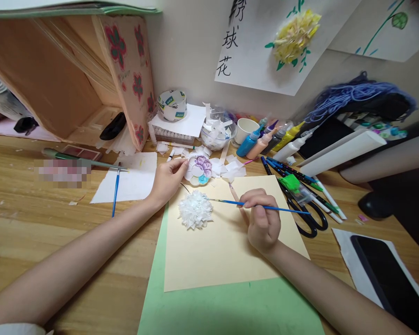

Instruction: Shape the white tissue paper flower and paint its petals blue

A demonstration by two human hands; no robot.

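Observation:
My left hand [170,179] pinches the left edge of a white flower-shaped paint palette [196,172], whose wells carry purple and light blue paint. In my right hand [263,218] is a thin blue paintbrush [232,202], held nearly level, its tip at the upper right edge of a white paper flower [194,211]. Whether the bristles touch the petals I cannot tell. The flower lies on a cream sheet of paper [212,260], which rests on a larger green sheet [209,307]. Under my right hand a pencil [240,202] lies partly hidden.
Black-handled scissors [305,216] and several markers [330,200] lie to the right, near a phone [387,274]. Paint bottles [249,142], a paper cup [246,130] and a bowl of paper scraps [216,135] stand behind. Another brush [116,190] lies left on white paper [136,181].

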